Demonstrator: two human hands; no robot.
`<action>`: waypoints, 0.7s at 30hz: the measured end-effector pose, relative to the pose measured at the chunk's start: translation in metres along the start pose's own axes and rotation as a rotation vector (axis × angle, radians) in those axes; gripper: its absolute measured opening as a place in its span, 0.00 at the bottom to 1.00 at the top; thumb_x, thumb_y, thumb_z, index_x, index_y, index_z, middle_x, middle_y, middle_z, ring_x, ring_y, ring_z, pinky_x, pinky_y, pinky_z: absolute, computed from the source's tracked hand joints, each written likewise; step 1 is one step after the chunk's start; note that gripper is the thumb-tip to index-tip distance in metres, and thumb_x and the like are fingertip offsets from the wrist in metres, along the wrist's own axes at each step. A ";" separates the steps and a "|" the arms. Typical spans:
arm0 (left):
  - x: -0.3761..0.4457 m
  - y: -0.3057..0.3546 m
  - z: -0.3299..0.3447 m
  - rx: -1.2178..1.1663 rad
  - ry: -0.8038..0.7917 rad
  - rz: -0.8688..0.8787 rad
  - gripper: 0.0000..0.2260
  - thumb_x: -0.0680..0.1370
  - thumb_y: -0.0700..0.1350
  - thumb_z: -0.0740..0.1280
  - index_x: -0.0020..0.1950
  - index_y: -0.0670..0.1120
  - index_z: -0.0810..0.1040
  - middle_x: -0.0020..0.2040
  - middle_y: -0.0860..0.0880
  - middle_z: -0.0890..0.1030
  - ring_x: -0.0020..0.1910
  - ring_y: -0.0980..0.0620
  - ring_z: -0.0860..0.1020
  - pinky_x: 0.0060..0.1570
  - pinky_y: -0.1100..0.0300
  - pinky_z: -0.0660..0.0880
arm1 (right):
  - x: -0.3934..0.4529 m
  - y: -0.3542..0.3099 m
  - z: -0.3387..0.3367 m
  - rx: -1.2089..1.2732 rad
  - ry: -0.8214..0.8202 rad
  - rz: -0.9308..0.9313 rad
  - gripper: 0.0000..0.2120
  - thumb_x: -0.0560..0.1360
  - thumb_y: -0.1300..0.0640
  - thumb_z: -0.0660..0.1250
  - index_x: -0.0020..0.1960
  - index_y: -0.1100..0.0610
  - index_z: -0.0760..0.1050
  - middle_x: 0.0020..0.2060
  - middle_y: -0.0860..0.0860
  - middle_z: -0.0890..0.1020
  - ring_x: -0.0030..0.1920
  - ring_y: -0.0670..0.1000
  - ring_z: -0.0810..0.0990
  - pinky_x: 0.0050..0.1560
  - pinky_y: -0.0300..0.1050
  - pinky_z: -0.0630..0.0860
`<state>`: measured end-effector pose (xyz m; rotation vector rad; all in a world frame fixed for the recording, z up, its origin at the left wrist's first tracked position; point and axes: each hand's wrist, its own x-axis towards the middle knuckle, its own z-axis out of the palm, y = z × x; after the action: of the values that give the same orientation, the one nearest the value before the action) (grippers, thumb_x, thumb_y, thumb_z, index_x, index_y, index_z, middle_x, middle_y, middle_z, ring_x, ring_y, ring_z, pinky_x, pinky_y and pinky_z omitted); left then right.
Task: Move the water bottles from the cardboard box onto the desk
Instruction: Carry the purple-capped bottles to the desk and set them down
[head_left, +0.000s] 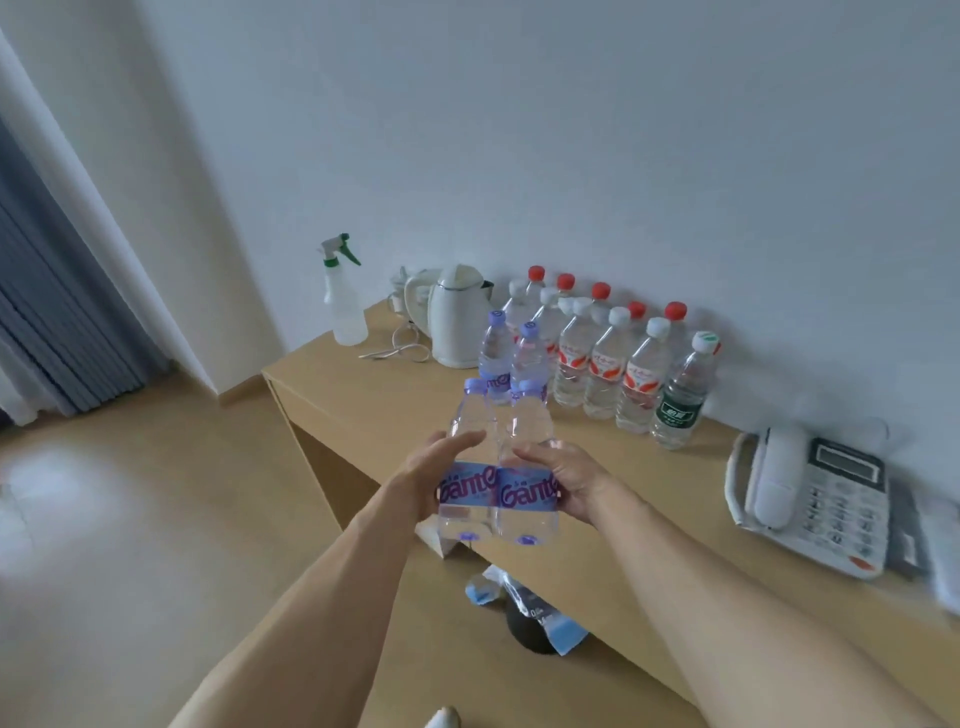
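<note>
I hold two clear water bottles with purple caps and purple labels side by side above the front edge of the wooden desk (395, 415). My left hand (423, 475) grips the left bottle (467, 467); my right hand (569, 480) grips the right bottle (527, 467). Two more purple-capped bottles (511, 358) stand on the desk just behind them. Further back, by the wall, stand several bottles with white and red caps (605, 358) and one with a green label (680, 400). Only a pale cardboard corner (441, 540) shows below the held bottles.
A white kettle (460, 317) with its cord and a spray bottle (343, 296) stand at the desk's far left end. A white desk phone (815, 499) lies at the right. Crumpled plastic wrap and a dark round object (530, 618) lie on the floor by the desk.
</note>
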<state>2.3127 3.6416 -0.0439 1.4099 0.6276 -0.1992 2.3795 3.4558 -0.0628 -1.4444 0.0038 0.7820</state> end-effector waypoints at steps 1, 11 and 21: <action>0.014 0.005 0.006 0.023 -0.038 0.001 0.24 0.73 0.54 0.76 0.64 0.49 0.72 0.57 0.35 0.83 0.55 0.35 0.83 0.56 0.29 0.76 | 0.005 -0.002 -0.008 0.008 0.053 -0.006 0.20 0.73 0.55 0.76 0.61 0.60 0.75 0.56 0.64 0.84 0.53 0.61 0.83 0.60 0.61 0.77; 0.113 0.053 0.045 0.154 -0.452 0.130 0.25 0.67 0.54 0.78 0.60 0.50 0.78 0.58 0.44 0.84 0.52 0.46 0.85 0.40 0.54 0.81 | 0.036 -0.024 -0.055 0.072 0.454 -0.087 0.22 0.67 0.57 0.81 0.58 0.57 0.78 0.50 0.53 0.87 0.51 0.54 0.86 0.51 0.51 0.81; 0.166 0.060 0.043 0.380 -0.580 0.408 0.20 0.63 0.52 0.80 0.53 0.60 0.82 0.49 0.53 0.86 0.50 0.55 0.83 0.48 0.64 0.79 | 0.048 -0.008 -0.047 0.034 0.659 -0.222 0.34 0.59 0.53 0.82 0.62 0.53 0.75 0.53 0.50 0.86 0.56 0.50 0.85 0.58 0.49 0.79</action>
<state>2.4913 3.6491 -0.0770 1.7088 -0.1904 -0.3954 2.4400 3.4378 -0.0855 -1.5804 0.3521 0.1019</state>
